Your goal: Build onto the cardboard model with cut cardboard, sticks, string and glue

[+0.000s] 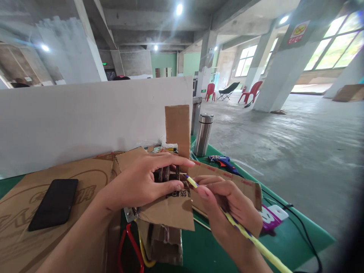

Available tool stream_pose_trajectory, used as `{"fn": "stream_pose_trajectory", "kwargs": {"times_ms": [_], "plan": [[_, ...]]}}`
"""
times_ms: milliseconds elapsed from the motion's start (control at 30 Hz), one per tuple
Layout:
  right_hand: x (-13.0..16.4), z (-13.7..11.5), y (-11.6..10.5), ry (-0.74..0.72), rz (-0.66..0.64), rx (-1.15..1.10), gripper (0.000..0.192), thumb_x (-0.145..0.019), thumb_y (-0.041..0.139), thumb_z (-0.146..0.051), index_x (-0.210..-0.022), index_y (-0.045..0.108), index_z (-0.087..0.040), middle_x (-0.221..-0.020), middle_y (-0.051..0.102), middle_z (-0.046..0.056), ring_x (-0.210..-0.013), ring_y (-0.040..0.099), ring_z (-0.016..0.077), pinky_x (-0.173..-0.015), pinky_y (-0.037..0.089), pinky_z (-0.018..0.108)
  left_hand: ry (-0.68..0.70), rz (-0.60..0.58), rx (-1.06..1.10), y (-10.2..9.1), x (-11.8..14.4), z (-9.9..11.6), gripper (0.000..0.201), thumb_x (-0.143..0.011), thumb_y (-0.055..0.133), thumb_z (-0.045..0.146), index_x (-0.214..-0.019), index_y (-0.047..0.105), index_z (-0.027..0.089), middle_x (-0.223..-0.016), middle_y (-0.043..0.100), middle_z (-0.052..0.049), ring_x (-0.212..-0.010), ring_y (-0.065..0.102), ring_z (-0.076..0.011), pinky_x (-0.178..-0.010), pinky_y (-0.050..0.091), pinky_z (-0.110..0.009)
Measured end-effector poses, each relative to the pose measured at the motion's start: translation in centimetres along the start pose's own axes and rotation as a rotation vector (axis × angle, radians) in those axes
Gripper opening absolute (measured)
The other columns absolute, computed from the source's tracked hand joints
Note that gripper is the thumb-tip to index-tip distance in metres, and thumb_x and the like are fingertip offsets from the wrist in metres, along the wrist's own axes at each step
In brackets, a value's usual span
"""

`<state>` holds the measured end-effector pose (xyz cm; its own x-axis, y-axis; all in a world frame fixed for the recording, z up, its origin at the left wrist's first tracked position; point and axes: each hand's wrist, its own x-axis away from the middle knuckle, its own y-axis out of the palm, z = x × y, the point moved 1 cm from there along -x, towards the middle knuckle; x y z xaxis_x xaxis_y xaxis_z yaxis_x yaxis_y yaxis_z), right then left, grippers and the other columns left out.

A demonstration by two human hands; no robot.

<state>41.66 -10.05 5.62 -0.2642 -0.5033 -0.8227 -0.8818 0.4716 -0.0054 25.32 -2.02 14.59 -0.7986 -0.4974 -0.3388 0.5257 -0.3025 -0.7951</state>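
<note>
My left hand (142, 176) has its thumb and fingers closed round a dark, ringed cylindrical part (165, 174), mostly hidden by the fingers. It rests over a printed piece of cardboard (173, 212). My right hand (230, 206) grips a long yellow stick with purple marks (258, 244). The stick slants up to the left, its tip close to the end of the dark part; whether they touch I cannot tell. An upright cardboard piece (178, 125) stands just behind my hands. Below the left hand is a cardboard box-like piece (167, 244).
A black phone (54, 204) lies on flat cardboard (93, 174) at left. Red-handled pliers (129, 246) lie in front. To the right are a steel flask (204, 134), a blue glue gun (223, 163), a purple-and-white packet (271, 218) and a black cable (305, 227). A white board (93, 121) stands behind.
</note>
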Motion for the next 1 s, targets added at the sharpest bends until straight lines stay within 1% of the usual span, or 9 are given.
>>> {"fn": "stream_pose_trajectory", "kwargs": {"times_ms": [133, 267, 400, 467, 633, 867, 933, 1000], "plan": [[0.1, 0.1, -0.1, -0.001, 0.003, 0.026, 0.017, -0.089, 0.063, -0.007, -0.084, 0.058, -0.022, -0.085, 0.072, -0.001, -0.081, 0.071, 0.0138, -0.071, 0.055, 0.023, 0.005, -0.004, 0.009, 0.0, 0.0, 0.0, 0.034, -0.088, 0.070, 0.026, -0.121, 0.066, 0.032, -0.115, 0.074, 0.006, -0.100, 0.068, -0.0151, -0.091, 0.051, -0.026], [0.3, 0.2, -0.2, 0.011, 0.004, 0.032, 0.018, -0.090, 0.063, -0.007, -0.083, 0.056, -0.022, -0.085, 0.072, -0.001, -0.080, 0.070, 0.0126, -0.070, 0.054, 0.022, -0.006, -0.003, -0.004, 0.0, 0.1, 0.0, 0.033, -0.088, 0.070, 0.027, -0.121, 0.066, 0.032, -0.113, 0.075, 0.006, -0.095, 0.068, -0.0150, -0.088, 0.051, -0.027], [0.7, 0.4, -0.5, 0.034, -0.007, 0.039, 0.019, -0.090, 0.062, -0.007, -0.081, 0.055, -0.022, -0.086, 0.072, 0.000, -0.077, 0.070, 0.0124, -0.068, 0.054, 0.022, -0.040, 0.003, -0.003, -0.1, 0.2, -0.1, 0.032, -0.089, 0.069, 0.029, -0.121, 0.066, 0.034, -0.113, 0.075, 0.006, -0.097, 0.068, -0.0162, -0.076, 0.053, -0.024], [0.9, 0.5, -0.6, 0.038, -0.012, 0.035, 0.018, -0.090, 0.062, -0.007, -0.082, 0.055, -0.022, -0.086, 0.072, 0.000, -0.077, 0.070, 0.0126, -0.067, 0.054, 0.022, -0.048, 0.000, -0.003, 0.0, 0.2, -0.1, 0.033, -0.089, 0.069, 0.029, -0.121, 0.066, 0.035, -0.113, 0.075, 0.006, -0.097, 0.068, -0.0163, -0.073, 0.053, -0.023], [0.6, 0.4, -0.6, 0.012, 0.011, -0.009, 0.016, -0.089, 0.062, -0.006, -0.085, 0.059, -0.022, -0.086, 0.072, 0.002, -0.082, 0.071, 0.0163, -0.069, 0.055, 0.026, -0.016, -0.002, -0.009, -0.1, 0.1, 0.0, 0.033, -0.088, 0.070, 0.028, -0.120, 0.067, 0.033, -0.112, 0.075, 0.006, -0.094, 0.068, -0.0149, -0.091, 0.051, -0.027], [0.5, 0.2, -0.2, -0.009, -0.006, -0.024, 0.016, -0.089, 0.062, -0.007, -0.085, 0.061, -0.022, -0.083, 0.072, 0.002, -0.081, 0.071, 0.0177, -0.068, 0.055, 0.028, -0.030, -0.002, -0.007, -0.2, 0.3, 0.0, 0.033, -0.087, 0.070, 0.027, -0.119, 0.067, 0.032, -0.114, 0.075, 0.006, -0.100, 0.068, -0.0160, -0.093, 0.051, -0.028], [0.8, 0.3, -0.4, -0.011, 0.015, -0.046, 0.015, -0.089, 0.062, -0.008, -0.085, 0.062, -0.022, -0.083, 0.072, 0.003, -0.081, 0.071, 0.0186, -0.069, 0.056, 0.029, -0.026, 0.002, -0.009, -0.2, 0.3, -0.1, 0.033, -0.087, 0.070, 0.028, -0.119, 0.067, 0.033, -0.114, 0.075, 0.006, -0.101, 0.068, -0.0162, -0.092, 0.052, -0.028], [1.0, 0.6, -0.8, -0.011, 0.068, -0.062, 0.011, -0.091, 0.061, -0.012, -0.088, 0.063, -0.022, -0.082, 0.072, 0.003, -0.081, 0.072, 0.0200, -0.068, 0.057, 0.030, -0.023, 0.009, -0.011, -0.1, 0.3, -0.2, 0.034, -0.088, 0.070, 0.028, -0.121, 0.066, 0.034, -0.116, 0.074, 0.006, -0.103, 0.068, -0.0166, -0.092, 0.052, -0.027]]}}
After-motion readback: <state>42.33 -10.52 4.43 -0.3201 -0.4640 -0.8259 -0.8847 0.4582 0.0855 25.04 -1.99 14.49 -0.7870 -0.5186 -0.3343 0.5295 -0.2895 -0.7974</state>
